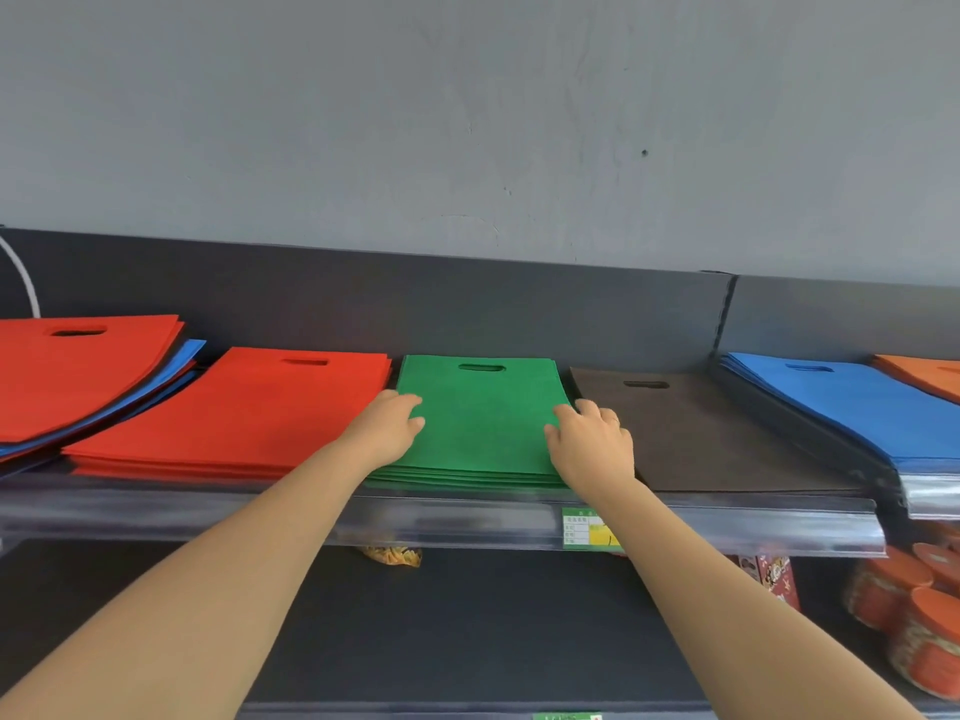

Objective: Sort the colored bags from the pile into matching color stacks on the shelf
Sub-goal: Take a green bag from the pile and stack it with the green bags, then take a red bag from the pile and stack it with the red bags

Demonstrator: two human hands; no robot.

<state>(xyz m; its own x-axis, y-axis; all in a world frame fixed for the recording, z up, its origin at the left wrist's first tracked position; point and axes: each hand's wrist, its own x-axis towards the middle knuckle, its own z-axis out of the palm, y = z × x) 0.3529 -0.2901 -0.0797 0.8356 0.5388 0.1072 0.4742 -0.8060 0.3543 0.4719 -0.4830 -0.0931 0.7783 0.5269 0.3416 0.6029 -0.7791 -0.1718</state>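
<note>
A stack of green bags lies in the middle of the shelf. My left hand rests on its left edge and my right hand rests on its right edge, fingers lightly bent. Left of it is a red stack. At the far left lies a mixed pile with red bags on top and blue ones beneath. A brown stack lies right of the green one. Further right are a blue stack and an orange stack.
A dark back panel stands behind the shelf, with a grey wall above. A price label sits on the clear front rail. The lower shelf holds a snack packet, a red box and orange-lidded jars at the right.
</note>
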